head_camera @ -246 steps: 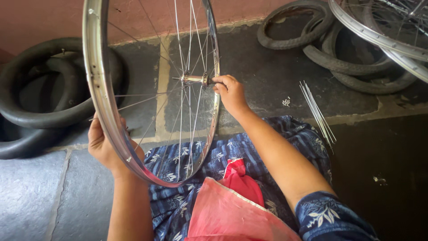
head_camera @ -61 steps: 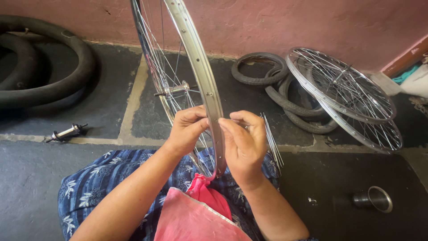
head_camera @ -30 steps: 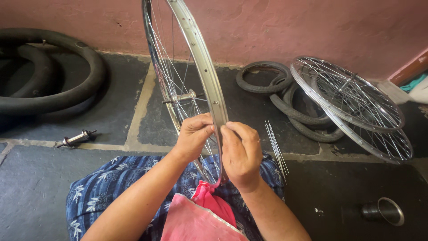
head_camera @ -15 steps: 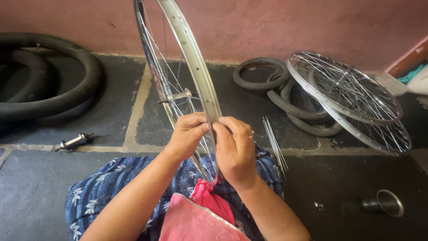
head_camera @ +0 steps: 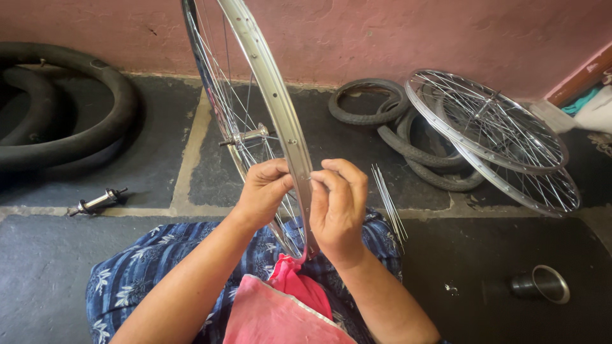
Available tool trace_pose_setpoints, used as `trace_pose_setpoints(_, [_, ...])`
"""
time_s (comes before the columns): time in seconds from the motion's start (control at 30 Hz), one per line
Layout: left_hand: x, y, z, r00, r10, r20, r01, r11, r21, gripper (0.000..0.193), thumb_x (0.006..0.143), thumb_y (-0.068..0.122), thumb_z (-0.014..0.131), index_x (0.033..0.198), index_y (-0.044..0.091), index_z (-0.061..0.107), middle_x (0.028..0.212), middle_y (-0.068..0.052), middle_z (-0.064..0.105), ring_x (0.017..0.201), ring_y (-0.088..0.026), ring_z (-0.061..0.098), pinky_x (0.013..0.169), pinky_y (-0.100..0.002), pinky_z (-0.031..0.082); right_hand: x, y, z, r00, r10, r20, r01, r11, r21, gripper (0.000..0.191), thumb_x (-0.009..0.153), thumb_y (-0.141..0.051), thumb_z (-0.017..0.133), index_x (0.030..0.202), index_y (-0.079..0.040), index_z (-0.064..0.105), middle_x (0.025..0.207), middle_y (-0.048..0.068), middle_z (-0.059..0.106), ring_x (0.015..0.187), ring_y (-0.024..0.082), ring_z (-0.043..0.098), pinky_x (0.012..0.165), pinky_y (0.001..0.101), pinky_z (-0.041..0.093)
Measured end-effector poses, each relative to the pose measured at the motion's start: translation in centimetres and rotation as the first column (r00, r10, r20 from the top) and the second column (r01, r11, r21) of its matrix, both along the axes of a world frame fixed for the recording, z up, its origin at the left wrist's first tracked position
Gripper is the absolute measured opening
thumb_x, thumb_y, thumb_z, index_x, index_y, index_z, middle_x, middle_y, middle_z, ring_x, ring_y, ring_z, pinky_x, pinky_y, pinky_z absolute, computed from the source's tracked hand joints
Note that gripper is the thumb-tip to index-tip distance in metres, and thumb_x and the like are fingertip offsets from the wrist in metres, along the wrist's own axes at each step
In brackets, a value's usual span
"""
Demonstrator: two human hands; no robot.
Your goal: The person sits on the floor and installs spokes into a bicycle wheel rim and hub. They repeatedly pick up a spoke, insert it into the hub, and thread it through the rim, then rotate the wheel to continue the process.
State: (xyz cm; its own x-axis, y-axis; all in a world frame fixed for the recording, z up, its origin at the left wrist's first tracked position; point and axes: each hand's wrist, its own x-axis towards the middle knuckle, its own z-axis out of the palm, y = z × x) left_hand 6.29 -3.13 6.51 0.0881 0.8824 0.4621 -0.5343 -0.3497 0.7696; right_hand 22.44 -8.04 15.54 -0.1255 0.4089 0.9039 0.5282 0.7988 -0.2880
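Observation:
A silver bicycle wheel rim (head_camera: 268, 83) with thin spokes stands upright on my lap, edge toward me, its hub axle (head_camera: 245, 136) sticking out to the left. My left hand (head_camera: 264, 191) is pressed against the left side of the rim, fingers curled among the spokes. My right hand (head_camera: 338, 204) pinches a small part against the rim's outer face, fingertips closed together. What the fingertips hold is too small to make out.
A bundle of loose spokes (head_camera: 389, 200) lies on the floor by my right knee. Spoked wheels (head_camera: 491, 134) lean on black tyres (head_camera: 382, 114) at the right. Big black tyres (head_camera: 70, 121) lie at the left, a loose hub (head_camera: 95, 202) nearby, and a metal cup (head_camera: 542, 285) at lower right.
Eight seconds ago the wheel faced me with hands on rim and axle. It has since turned edge-on, and both hands came together at the rim's near part, where they stay.

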Motion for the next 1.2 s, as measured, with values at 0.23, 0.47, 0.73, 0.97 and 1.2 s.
trace_pose_setpoints(0.23, [0.3, 0.0, 0.1, 1.000, 0.008, 0.004, -0.009, 1.000, 0.022, 0.011, 0.099, 0.002, 0.069, 0.108, -0.002, 0.073, 0.107, -0.005, 0.071, 0.099, -0.013, 0.067, 0.091, -0.030, 0.056, -0.5, 0.1, 0.4, 0.993, -0.060, 0.102, 0.046, 0.990, 0.134, 0.021, 0.096, 0.007, 0.072, 0.115, 0.002, 0.064, 0.123, 0.016, 0.059, 0.108, 0.032, 0.064, 0.094, 0.0396, 0.055])
trace_pose_setpoints(0.47, [0.2, 0.0, 0.0, 0.998, 0.060, -0.021, -0.059, 0.997, 0.046, 0.011, 0.099, 0.003, 0.071, 0.108, -0.002, 0.073, 0.106, -0.005, 0.071, 0.097, -0.012, 0.066, 0.088, -0.029, 0.055, -0.3, -0.5, 0.8, 0.995, 0.034, 0.091, -0.040, 0.997, 0.063, 0.021, 0.095, 0.007, 0.073, 0.114, 0.003, 0.066, 0.120, 0.015, 0.061, 0.104, 0.030, 0.067, 0.090, 0.0377, 0.057])
trace_pose_setpoints(0.73, [-0.2, 0.0, -0.1, 0.998, 0.031, 0.056, -0.034, 0.998, 0.051, 0.011, 0.099, 0.004, 0.070, 0.109, 0.000, 0.073, 0.109, -0.005, 0.071, 0.101, -0.014, 0.066, 0.091, -0.030, 0.055, -1.1, -0.1, 0.5, 0.991, -0.027, 0.129, 0.005, 0.985, 0.171, 0.023, 0.095, 0.010, 0.074, 0.115, 0.005, 0.065, 0.120, 0.017, 0.061, 0.103, 0.031, 0.067, 0.089, 0.0382, 0.058])
trace_pose_setpoints(0.97, [-0.4, -0.2, -0.1, 0.998, 0.059, 0.030, -0.061, 0.995, 0.074, 0.009, 0.099, 0.005, 0.071, 0.106, -0.001, 0.074, 0.109, -0.005, 0.070, 0.102, -0.014, 0.066, 0.093, -0.030, 0.054, -1.3, -0.1, 0.1, 0.992, -0.032, 0.124, 0.009, 0.984, 0.177, 0.024, 0.095, 0.011, 0.073, 0.116, 0.005, 0.065, 0.122, 0.017, 0.060, 0.105, 0.031, 0.067, 0.090, 0.0383, 0.058])
trace_pose_setpoints(1.2, [-0.3, -0.1, -0.1, 0.998, 0.056, 0.027, -0.058, 0.997, 0.054, 0.009, 0.099, 0.005, 0.071, 0.106, 0.000, 0.074, 0.109, -0.006, 0.070, 0.102, -0.014, 0.066, 0.094, -0.031, 0.054, -1.1, 0.1, 0.2, 0.992, 0.006, 0.125, -0.026, 0.987, 0.156, 0.024, 0.095, 0.011, 0.073, 0.117, 0.006, 0.065, 0.122, 0.017, 0.060, 0.104, 0.031, 0.067, 0.090, 0.0378, 0.057])
